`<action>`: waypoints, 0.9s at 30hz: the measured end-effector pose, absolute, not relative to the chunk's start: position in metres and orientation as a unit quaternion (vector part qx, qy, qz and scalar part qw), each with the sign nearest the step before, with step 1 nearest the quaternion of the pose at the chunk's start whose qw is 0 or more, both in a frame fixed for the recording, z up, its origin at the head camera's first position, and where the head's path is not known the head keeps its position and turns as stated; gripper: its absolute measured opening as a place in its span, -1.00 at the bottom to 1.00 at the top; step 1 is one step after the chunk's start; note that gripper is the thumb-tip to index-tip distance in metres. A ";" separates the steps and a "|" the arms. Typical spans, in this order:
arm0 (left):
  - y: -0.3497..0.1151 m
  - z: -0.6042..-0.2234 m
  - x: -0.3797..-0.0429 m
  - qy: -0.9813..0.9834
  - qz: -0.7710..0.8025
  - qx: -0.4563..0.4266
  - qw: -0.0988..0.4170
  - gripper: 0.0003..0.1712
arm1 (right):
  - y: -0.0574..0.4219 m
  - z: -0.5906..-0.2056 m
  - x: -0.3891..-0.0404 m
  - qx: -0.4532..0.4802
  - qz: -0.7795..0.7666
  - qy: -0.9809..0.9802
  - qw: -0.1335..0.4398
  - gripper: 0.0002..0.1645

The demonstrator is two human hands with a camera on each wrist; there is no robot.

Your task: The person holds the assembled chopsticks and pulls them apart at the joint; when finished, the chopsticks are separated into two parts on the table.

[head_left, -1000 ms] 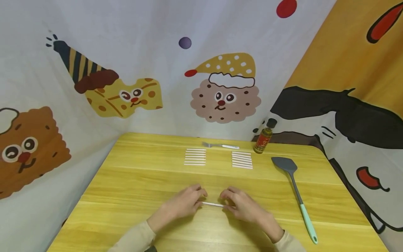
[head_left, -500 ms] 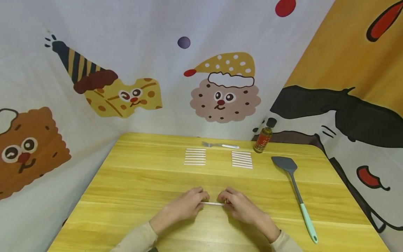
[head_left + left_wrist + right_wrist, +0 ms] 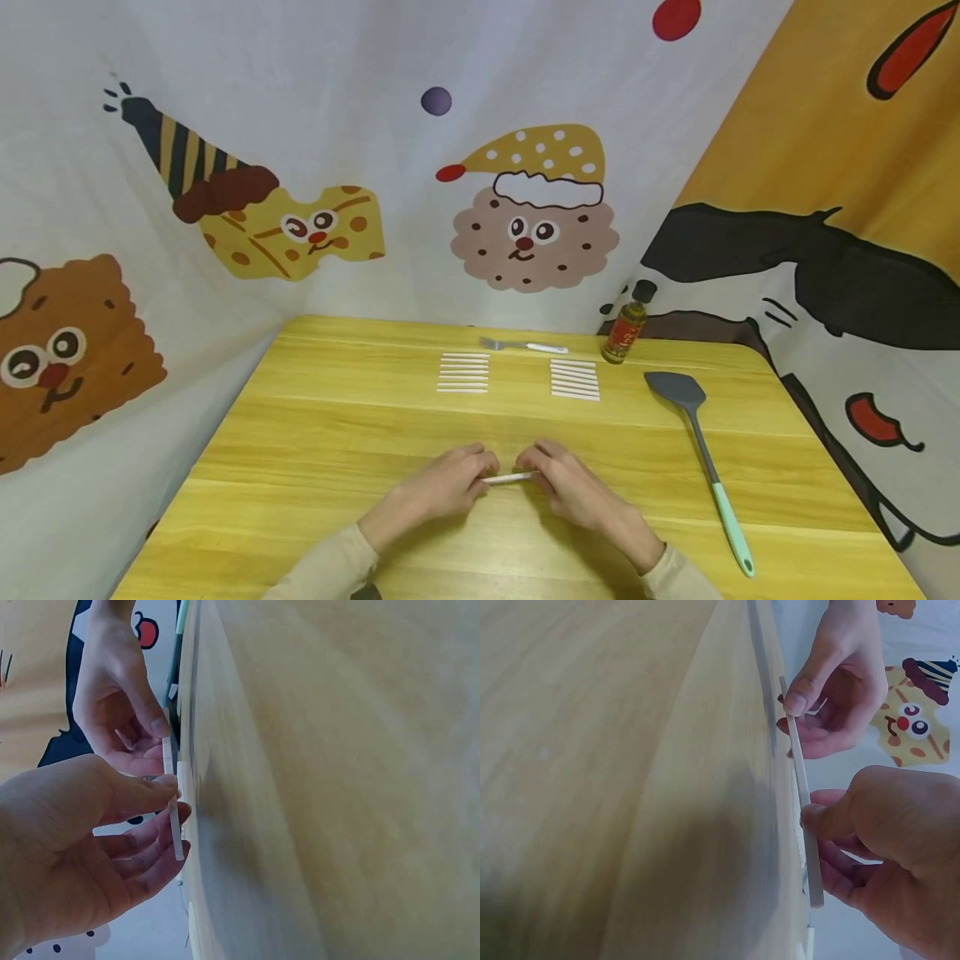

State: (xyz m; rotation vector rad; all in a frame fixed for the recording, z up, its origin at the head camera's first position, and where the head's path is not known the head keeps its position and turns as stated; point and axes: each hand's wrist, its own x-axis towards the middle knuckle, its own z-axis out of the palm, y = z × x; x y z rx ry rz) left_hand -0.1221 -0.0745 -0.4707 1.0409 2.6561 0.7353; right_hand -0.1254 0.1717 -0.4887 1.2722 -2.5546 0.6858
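Note:
A thin white stick [image 3: 508,478] spans the gap between the two hands over the near middle of the table. My left hand [image 3: 448,483] pinches its left part between thumb and fingers, and my right hand [image 3: 573,485] pinches its right part. From the left wrist view, the stick [image 3: 177,832] pokes out past the left thumb. In the right wrist view, the stick's other end [image 3: 815,889] juts beyond the right thumb. It looks straight and stands a little off the wooden surface.
Two sets of parallel white sticks lie farther back, a left set [image 3: 462,377] and a right set [image 3: 575,385]. Behind them is a fork [image 3: 525,346]. A dark-capped bottle [image 3: 625,328] stands back right, and a spatula [image 3: 705,442] lies along the table's [image 3: 300,467] right side.
Both hands have tightened from loose finger contact to a pinch on the stick. The stick has risen slightly, its right end now higher. The other objects lie as before.

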 end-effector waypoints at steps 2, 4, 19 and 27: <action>-0.074 -0.471 -0.123 0.900 0.241 0.350 0.094 -0.85 | 0.170 -0.487 -0.126 0.434 0.226 -0.864 0.116 -0.68; -0.074 -0.471 -0.124 0.903 0.232 0.350 0.087 -0.88 | 0.169 -0.486 -0.126 0.436 0.223 -0.863 0.122 -0.71; -0.077 -0.470 -0.128 0.915 0.186 0.354 -0.062 -0.87 | 0.171 -0.486 -0.137 0.426 0.210 -0.857 0.202 -0.78; -0.080 -0.466 -0.125 0.900 0.171 0.369 -0.160 -0.77 | 0.175 -0.481 -0.139 0.441 0.226 -0.842 0.212 -0.88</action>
